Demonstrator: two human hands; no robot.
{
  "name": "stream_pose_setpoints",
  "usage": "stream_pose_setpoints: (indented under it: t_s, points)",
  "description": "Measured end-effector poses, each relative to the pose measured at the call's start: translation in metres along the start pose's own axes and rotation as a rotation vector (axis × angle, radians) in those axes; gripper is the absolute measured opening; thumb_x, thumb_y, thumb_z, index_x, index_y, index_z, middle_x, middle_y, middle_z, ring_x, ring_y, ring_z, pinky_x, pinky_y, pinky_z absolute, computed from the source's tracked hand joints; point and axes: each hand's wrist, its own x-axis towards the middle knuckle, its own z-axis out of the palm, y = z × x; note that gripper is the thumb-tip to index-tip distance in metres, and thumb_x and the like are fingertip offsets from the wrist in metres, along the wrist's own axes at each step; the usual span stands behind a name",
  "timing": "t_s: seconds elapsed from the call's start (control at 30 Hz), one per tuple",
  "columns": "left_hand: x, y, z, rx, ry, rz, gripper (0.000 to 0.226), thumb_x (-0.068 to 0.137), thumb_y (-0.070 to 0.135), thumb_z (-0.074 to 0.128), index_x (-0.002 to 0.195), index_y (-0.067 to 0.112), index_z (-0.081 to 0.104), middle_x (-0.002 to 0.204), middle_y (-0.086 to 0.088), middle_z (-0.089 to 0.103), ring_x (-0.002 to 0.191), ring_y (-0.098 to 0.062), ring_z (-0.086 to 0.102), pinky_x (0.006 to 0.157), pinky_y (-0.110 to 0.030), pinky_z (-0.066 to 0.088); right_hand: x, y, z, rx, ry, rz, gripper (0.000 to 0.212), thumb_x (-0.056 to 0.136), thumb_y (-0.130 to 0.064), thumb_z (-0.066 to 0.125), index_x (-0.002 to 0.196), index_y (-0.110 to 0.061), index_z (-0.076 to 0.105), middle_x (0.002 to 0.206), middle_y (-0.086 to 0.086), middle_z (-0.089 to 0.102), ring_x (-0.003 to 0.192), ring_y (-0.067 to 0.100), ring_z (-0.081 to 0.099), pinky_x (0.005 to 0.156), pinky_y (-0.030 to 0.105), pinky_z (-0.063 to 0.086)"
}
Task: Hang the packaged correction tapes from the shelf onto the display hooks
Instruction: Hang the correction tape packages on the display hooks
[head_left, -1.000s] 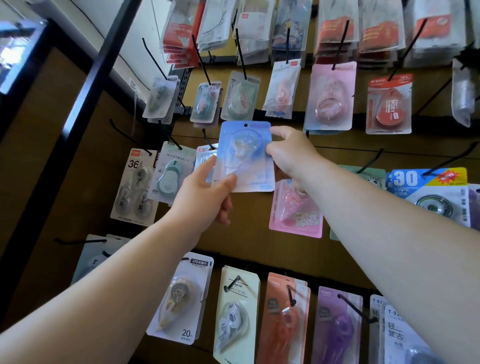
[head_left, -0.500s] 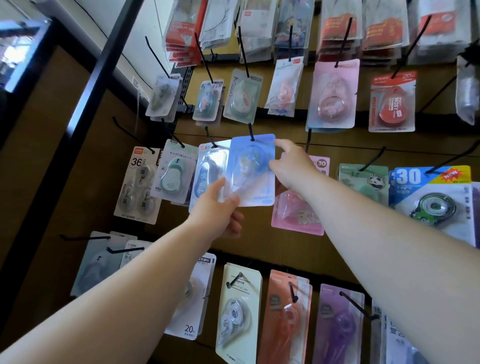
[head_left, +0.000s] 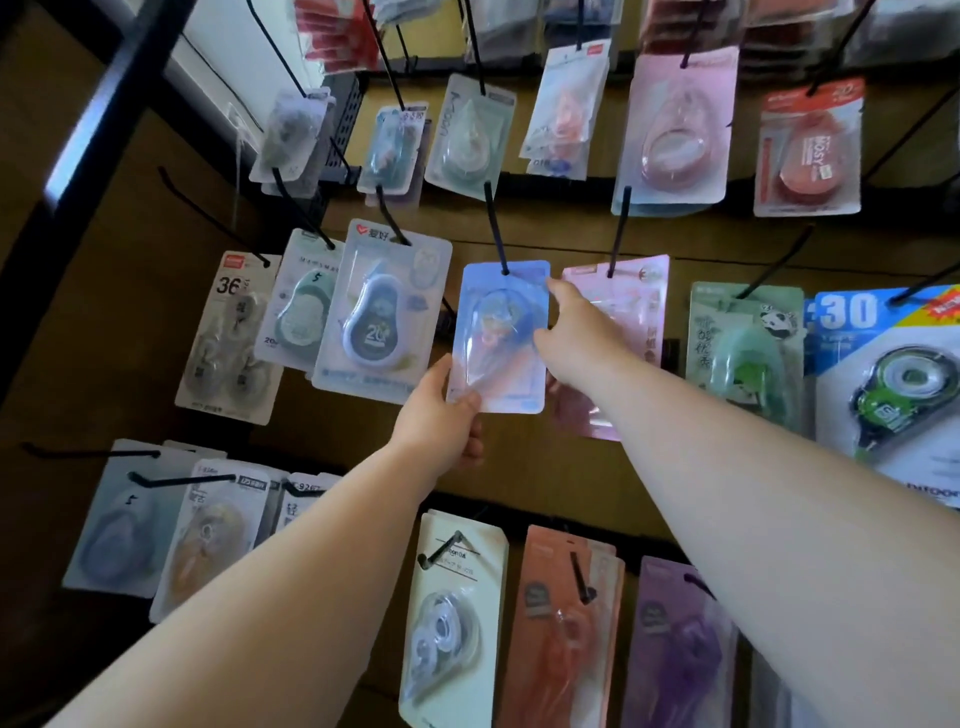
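A blue packaged correction tape (head_left: 501, 338) hangs on a black display hook (head_left: 496, 228) in the middle row; the hook passes through the hole at its top. My left hand (head_left: 441, 421) pinches the pack's lower left corner from below. My right hand (head_left: 574, 338) holds its right edge, fingers reaching to the upper right corner and behind the card. A pink pack (head_left: 631, 291) hangs just right of it, partly hidden by my right arm.
Rows of hooks on the brown board carry several other packs: a white-blue pack (head_left: 379, 312) to the left, a green panda pack (head_left: 743, 348) and a blue "30" pack (head_left: 888, 374) to the right. Bare hooks (head_left: 208, 208) stick out at left. A black post (head_left: 93, 130) stands at left.
The blue pack slid back along the hook toward the board, with both hands following it. The camera moved closer to the display.
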Motion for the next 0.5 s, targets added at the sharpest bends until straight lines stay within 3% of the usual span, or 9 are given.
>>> stream_pose_setpoints:
  t_s: [0.13, 0.3, 0.43, 0.5]
  points:
    - [-0.014, 0.003, -0.004, 0.14, 0.052, 0.001, 0.054, 0.094, 0.019, 0.047, 0.143, 0.025, 0.026, 0.075, -0.004, 0.053, 0.059, -0.013, 0.051, 0.05, -0.024, 0.048, -0.02, 0.003, -0.011, -0.006, -0.035, -0.08, 0.053, 0.094, -0.018, 0.041, 0.142, -0.03, 0.023, 0.108, 0.014, 0.061, 0.086, 0.029, 0.064, 0.069, 0.038, 0.057]
    - [-0.065, 0.023, -0.017, 0.379, 0.153, 0.135, 0.037, 0.093, 0.028, 0.048, 0.129, 0.02, 0.046, 0.077, -0.002, 0.06, 0.061, -0.014, 0.054, 0.056, -0.027, 0.05, -0.065, -0.003, -0.048, -0.148, -0.138, -0.238, 0.04, 0.096, -0.021, 0.039, 0.135, -0.018, 0.036, 0.095, 0.009, 0.057, 0.08, 0.024, 0.056, 0.071, 0.033, 0.047]
    - [-0.136, 0.043, -0.027, 0.368, 0.217, 0.332, 0.011, 0.091, 0.02, 0.05, 0.091, 0.025, 0.06, 0.068, 0.002, 0.058, 0.058, -0.011, 0.052, 0.052, -0.022, 0.042, -0.122, -0.004, -0.078, -0.178, -0.16, -0.36, 0.026, 0.094, -0.018, 0.042, 0.114, -0.013, 0.058, 0.086, 0.0, 0.053, 0.079, 0.022, 0.055, 0.067, 0.026, 0.04]
    - [-0.184, 0.046, -0.032, 0.353, 0.212, 0.383, 0.022, 0.09, 0.017, 0.051, 0.075, 0.033, 0.055, 0.061, 0.006, 0.057, 0.054, -0.009, 0.052, 0.051, -0.021, 0.041, -0.16, 0.004, -0.089, -0.176, -0.158, -0.421, 0.024, 0.093, -0.018, 0.045, 0.107, -0.013, 0.063, 0.081, -0.004, 0.052, 0.075, 0.013, 0.049, 0.063, 0.024, 0.033]
